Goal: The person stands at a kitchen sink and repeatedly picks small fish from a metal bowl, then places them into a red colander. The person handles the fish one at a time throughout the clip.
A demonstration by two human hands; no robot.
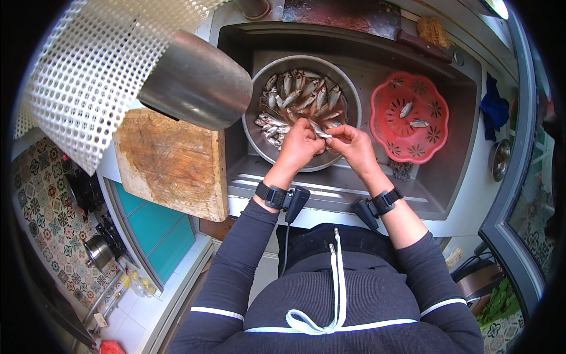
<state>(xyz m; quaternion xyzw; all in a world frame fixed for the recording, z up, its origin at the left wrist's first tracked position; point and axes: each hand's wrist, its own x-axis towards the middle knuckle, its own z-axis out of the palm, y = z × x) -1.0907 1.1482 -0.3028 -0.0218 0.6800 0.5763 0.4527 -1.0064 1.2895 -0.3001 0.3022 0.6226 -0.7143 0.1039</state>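
Note:
Above the near rim of a round metal basin [357, 104], my left hand [303, 144] and my right hand [351, 141] hold one small silvery fish [319, 130] between them. The left fingers grip its body, and the right fingertips pinch its lower right end. Many more small fish [289, 95] lie in reddish liquid in the basin. To the right, a red plastic colander [381, 119] with a scalloped rim has two small fish [412, 116] in it. Basin and colander both stand in a dark sink [446, 177].
A thick wooden cutting board [170, 163] adjoins the sink at left, below a metal cylinder [199, 82] and white perforated mesh [93, 75]. A cleaver [345, 15] lies along the sink's back edge. A steel-wool scrubber [401, 170] sits by the colander; a blue cloth [494, 108] is at right.

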